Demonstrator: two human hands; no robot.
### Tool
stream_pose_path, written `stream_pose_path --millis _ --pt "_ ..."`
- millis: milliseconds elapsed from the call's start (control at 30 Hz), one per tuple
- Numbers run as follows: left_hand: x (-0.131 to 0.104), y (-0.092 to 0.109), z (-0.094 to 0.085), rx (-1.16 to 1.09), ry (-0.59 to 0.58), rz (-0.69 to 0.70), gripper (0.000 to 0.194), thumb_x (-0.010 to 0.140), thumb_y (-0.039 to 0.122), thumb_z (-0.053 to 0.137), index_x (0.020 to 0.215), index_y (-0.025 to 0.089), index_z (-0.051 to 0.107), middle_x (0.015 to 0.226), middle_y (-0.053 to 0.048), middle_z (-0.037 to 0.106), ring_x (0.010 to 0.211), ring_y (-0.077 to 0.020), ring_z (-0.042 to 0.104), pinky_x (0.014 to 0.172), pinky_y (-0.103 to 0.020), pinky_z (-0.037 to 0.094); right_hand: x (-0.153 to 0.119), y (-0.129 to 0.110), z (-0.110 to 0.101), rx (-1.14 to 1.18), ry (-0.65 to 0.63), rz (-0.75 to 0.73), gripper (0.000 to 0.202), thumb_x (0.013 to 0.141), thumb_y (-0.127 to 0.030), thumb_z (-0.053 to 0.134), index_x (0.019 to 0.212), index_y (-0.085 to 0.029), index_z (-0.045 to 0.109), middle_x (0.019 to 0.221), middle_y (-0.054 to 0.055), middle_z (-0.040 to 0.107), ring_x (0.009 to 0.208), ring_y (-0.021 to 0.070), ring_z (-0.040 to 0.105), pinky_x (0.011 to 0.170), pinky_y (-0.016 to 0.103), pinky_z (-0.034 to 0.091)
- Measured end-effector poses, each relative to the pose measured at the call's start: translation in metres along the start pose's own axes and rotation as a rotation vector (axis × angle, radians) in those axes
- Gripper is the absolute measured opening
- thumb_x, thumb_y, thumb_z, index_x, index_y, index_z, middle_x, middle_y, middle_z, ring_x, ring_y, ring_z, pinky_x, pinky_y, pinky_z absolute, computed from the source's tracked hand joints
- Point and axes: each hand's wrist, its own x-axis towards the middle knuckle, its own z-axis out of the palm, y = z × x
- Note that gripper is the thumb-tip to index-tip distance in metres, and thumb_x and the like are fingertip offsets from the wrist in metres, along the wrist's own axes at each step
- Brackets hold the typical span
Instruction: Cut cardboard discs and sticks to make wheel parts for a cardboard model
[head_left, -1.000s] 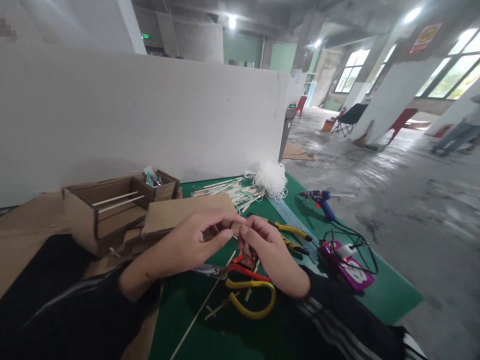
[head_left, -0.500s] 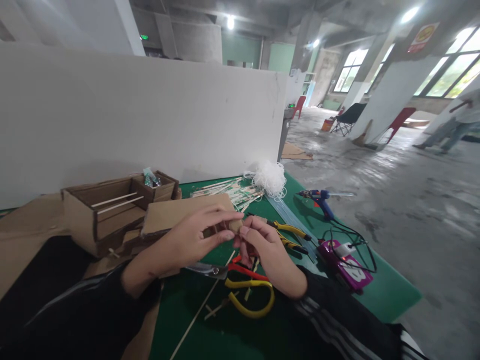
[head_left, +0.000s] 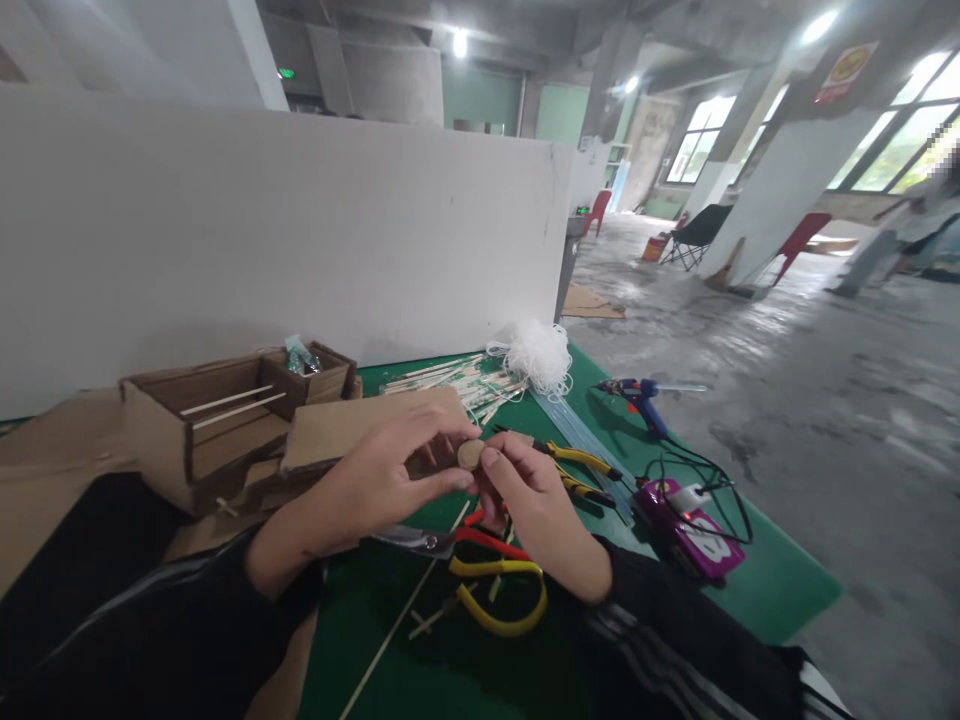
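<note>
A small round cardboard disc (head_left: 470, 455) is between my two hands above the green tabletop. My right hand (head_left: 529, 490) pinches its right edge, the thumb lying against the face. Around the disc's left side curve the fingers of my left hand (head_left: 401, 455), index at the top edge and thumb at the lower edge. Below the hands lie scissors (head_left: 499, 568) with red and yellow handles, partly covered by my right hand. Yellow-and-black pliers (head_left: 585, 460) rest just beyond my right hand. A flat cardboard piece (head_left: 352, 428) lies behind my left hand.
An open cardboard box (head_left: 161, 440) with sticks across it stands at left. Thin wooden sticks (head_left: 450, 375) and a white string bundle (head_left: 536, 358) lie at the back. A blue glue gun (head_left: 641, 395) and a purple power block (head_left: 694, 535) with black cable are at right.
The disc has turned so its round face shows more toward me. My left fingers have shifted slightly around it. A person in the background at right has moved.
</note>
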Motion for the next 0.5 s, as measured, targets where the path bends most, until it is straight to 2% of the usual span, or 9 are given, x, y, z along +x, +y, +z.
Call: stream_pose_path --millis 100,300,400,500 --pt "0.0003 0.0010 -0.0027 0.037 -0.005 0.028 0.031 0.096 0.042 0.061 0.122 0.028 0.064 0.109 -0.004 0.069 0.096 -0.0207 0.065 0.086 -0.033 0.053 -0.0006 0.0002 -0.0001 -0.011 -0.009 -0.002 0.034 0.092 -0.048 0.057 0.073 -0.020 0.055 0.053 -0.007 0.050 0.041 0.0075 0.043 0.043 0.021 0.036" --pt "-0.0003 -0.0033 -0.0050 0.072 -0.082 0.069 0.037 0.102 0.036 0.049 0.139 0.032 0.055 0.134 -0.004 0.062 0.125 -0.0233 0.054 0.107 -0.037 0.044 -0.0010 0.0040 0.0005 0.082 -0.033 0.043 0.030 0.089 -0.046 0.061 0.077 -0.020 0.054 0.067 -0.004 0.061 0.042 0.0064 0.047 0.042 0.021 0.035" --pt "-0.0004 -0.0057 -0.0036 0.058 -0.108 0.096 0.038 0.104 0.034 0.046 0.141 0.033 0.052 0.136 -0.003 0.061 0.129 -0.0228 0.052 0.110 -0.038 0.041 0.0000 0.0040 0.0008 0.094 -0.011 0.044 0.028 0.089 -0.047 0.059 0.080 -0.020 0.055 0.068 -0.004 0.061 0.041 0.0059 0.046 0.041 0.020 0.035" --pt "-0.0005 -0.0038 -0.0026 0.046 -0.115 0.080 0.038 0.103 0.036 0.048 0.141 0.032 0.052 0.136 -0.004 0.061 0.127 -0.0231 0.053 0.107 -0.038 0.044 0.0002 0.0030 0.0006 0.074 -0.005 0.041 0.032 0.088 -0.050 0.062 0.078 -0.020 0.055 0.062 -0.006 0.058 0.039 0.0060 0.045 0.040 0.020 0.035"
